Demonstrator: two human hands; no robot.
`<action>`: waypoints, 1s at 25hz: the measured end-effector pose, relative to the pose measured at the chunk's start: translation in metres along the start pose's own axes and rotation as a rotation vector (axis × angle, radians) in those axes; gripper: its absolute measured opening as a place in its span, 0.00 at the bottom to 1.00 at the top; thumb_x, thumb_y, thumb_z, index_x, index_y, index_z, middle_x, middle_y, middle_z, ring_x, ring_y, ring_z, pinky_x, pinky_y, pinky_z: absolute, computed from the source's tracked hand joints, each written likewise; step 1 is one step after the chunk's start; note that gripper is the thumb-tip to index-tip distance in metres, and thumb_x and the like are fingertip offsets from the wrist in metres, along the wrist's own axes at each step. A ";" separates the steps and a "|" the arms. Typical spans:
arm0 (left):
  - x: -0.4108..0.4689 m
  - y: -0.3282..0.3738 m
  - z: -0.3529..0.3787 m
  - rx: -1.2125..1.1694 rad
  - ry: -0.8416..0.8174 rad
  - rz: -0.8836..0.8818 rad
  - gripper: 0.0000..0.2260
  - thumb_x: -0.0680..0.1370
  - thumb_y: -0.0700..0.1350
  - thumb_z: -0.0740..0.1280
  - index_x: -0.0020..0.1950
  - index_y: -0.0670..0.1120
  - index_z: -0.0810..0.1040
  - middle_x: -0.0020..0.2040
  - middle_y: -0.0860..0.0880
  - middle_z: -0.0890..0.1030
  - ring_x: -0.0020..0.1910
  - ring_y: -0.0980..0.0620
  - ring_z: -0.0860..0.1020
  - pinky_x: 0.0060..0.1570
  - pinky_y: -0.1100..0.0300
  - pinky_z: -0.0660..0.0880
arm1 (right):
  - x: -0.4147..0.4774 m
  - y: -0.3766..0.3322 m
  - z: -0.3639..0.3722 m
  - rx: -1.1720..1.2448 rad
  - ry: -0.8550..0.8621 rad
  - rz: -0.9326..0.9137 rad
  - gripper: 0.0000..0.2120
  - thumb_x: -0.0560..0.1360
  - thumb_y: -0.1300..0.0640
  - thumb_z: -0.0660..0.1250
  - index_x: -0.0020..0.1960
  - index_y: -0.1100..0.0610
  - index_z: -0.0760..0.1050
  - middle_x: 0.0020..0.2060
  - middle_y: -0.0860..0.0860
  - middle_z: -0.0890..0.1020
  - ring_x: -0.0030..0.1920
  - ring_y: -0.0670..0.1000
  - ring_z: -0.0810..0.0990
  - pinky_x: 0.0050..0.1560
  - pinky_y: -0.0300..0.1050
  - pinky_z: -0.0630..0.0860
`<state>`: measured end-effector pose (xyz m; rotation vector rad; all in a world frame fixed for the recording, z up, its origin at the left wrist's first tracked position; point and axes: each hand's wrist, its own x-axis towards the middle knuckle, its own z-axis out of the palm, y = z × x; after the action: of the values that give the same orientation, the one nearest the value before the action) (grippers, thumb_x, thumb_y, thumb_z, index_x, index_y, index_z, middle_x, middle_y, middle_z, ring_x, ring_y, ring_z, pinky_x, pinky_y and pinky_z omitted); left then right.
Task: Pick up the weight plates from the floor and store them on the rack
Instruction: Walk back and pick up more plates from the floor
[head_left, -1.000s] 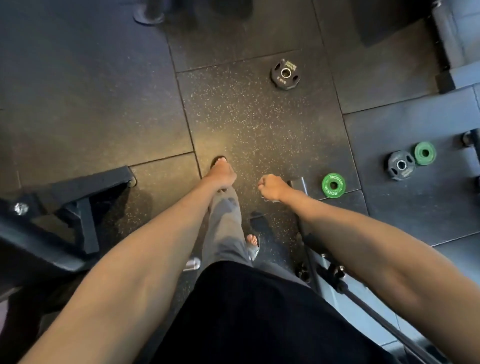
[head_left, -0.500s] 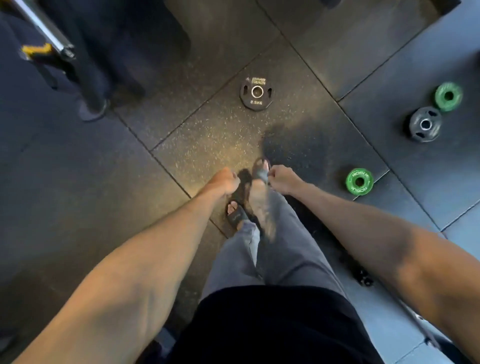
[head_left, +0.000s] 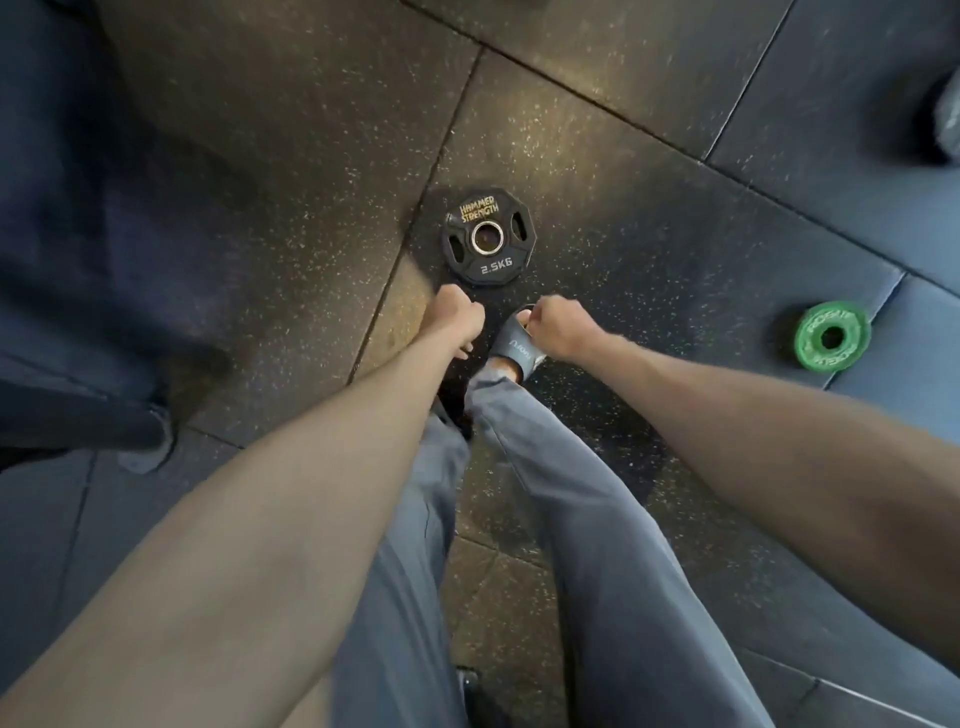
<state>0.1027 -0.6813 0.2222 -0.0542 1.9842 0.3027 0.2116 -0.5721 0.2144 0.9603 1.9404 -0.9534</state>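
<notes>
The black 2.5 kg Hammer Strength plate lies flat on the rubber floor at upper centre of the frame, just above my left hand, the nearer one; my right hand hangs beside it; both are loosely curled, holding nothing; a green plate lies well apart at right (no rack in view).

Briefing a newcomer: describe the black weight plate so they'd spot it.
On the speckled floor, look ahead of the person's grey sandal. The black plate lies flat there, angular-edged with grip slots and marked 2.5KG, unlike the round green plate to its right.
</notes>
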 end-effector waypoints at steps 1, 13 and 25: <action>0.029 0.004 0.002 -0.012 -0.018 -0.043 0.12 0.79 0.42 0.59 0.57 0.37 0.76 0.45 0.37 0.82 0.37 0.40 0.84 0.35 0.49 0.83 | 0.029 -0.001 0.001 0.033 0.018 0.044 0.14 0.78 0.57 0.59 0.55 0.64 0.79 0.53 0.63 0.83 0.53 0.63 0.82 0.48 0.48 0.77; 0.315 0.020 0.042 -0.172 0.094 -0.286 0.30 0.79 0.40 0.65 0.77 0.44 0.54 0.74 0.41 0.66 0.68 0.37 0.71 0.63 0.43 0.74 | 0.315 0.021 0.028 0.165 0.288 0.300 0.26 0.78 0.58 0.63 0.72 0.63 0.59 0.66 0.66 0.69 0.66 0.67 0.71 0.62 0.58 0.71; 0.257 0.057 0.031 0.227 0.148 -0.028 0.25 0.79 0.37 0.62 0.73 0.44 0.57 0.67 0.38 0.71 0.61 0.36 0.76 0.54 0.41 0.79 | 0.241 0.035 0.005 0.407 0.450 0.183 0.25 0.76 0.68 0.57 0.72 0.67 0.56 0.50 0.63 0.76 0.50 0.62 0.77 0.48 0.52 0.70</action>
<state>0.0118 -0.5934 -0.0103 0.0427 2.1511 0.0548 0.1392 -0.4910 -0.0036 1.6764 2.0019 -1.1187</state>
